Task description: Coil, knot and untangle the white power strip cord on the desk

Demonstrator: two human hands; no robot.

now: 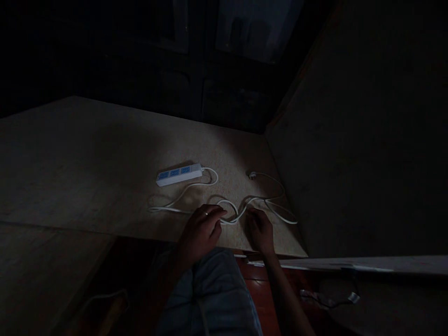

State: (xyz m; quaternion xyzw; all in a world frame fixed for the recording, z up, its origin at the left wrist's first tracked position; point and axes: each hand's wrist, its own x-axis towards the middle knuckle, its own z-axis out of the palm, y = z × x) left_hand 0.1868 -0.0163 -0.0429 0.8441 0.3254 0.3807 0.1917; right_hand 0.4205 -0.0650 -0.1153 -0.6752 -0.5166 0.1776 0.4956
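Note:
A white power strip (180, 175) with blue socket faces lies on the pale tabletop, beyond my hands and to the left. Its white power cord (229, 222) runs in loose loops across the front of the table. My left hand (201, 231), with a ring on one finger, is curled over the cord, which passes between thumb and index finger. Close to the cord's right-hand bend is my right hand (261, 228), its fingers curled inward; whether anything is in them is hidden. The cord's plug (252, 175) rests farther back on the right.
A dark wall or panel (367, 140) rises along the table's right side. Dark window or door frames (203, 60) stand behind the table (87, 163). My legs (213, 294) are under the front edge, and a dark cable with a pale tag (353, 297) lies low at right.

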